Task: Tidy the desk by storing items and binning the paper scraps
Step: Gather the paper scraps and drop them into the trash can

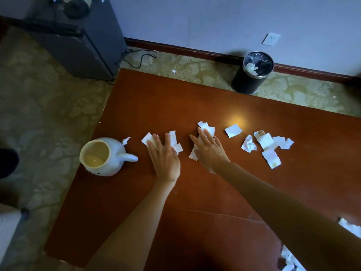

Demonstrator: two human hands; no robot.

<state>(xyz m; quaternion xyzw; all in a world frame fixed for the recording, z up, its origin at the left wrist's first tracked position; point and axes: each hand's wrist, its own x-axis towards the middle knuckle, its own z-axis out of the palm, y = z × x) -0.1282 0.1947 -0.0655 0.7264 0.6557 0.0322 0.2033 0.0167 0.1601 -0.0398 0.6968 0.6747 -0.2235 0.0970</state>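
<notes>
Head view: on the desk (195, 194), the bin (251, 79) standing on the floor past its far edge, left hand (165, 159) and right hand (210, 152) lie flat, fingers straight, on paper scraps (266, 141) strewn across the middle, apparently to rake them together.

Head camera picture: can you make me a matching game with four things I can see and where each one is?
Things
1. white pot
2. black bin
3. left hand
4. socket

Places
A. on the carpet, close to the wall
B. pressing flat on paper scraps
C. on the desk, near its left edge
D. up on the wall

Pairs: 1-C, 2-A, 3-B, 4-D
</notes>
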